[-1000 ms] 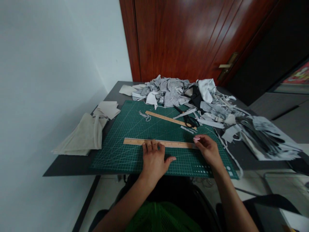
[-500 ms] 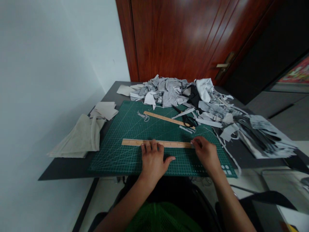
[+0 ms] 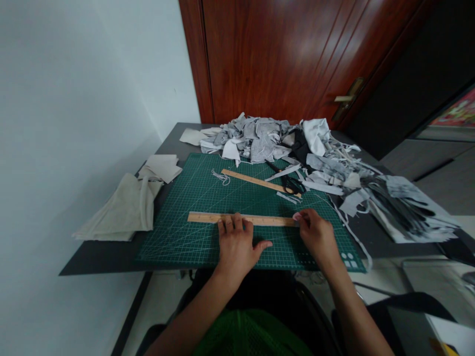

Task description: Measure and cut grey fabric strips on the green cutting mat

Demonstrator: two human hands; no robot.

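A wooden ruler [image 3: 272,220] lies crosswise on the green cutting mat [image 3: 174,247], with a thin pale strip of fabric [image 3: 204,213] showing along its far edge. My left hand [image 3: 236,242] rests on the ruler's middle, its fingertips pressing down and the thumb spread out to the right. At the ruler's right end, my right hand [image 3: 317,232] is closed in a pinch on a small pink piece [image 3: 296,216] that looks like tailor's chalk. Farther back on the mat are a second wooden ruler [image 3: 256,180] and black-handled scissors [image 3: 291,185], which lie across that ruler's right end.
Grey and white fabric scraps [image 3: 263,138] are heaped along the back of the dark table [image 3: 107,259]. Folded beige cloth [image 3: 124,210] lies at the left, a grey-white fabric stack [image 3: 411,207] at the right. Loose threads [image 3: 221,177] sit on the mat.
The pink piece at my right fingertips shows more clearly now. My right fingers have turned slightly; my left hand still presses on the ruler.
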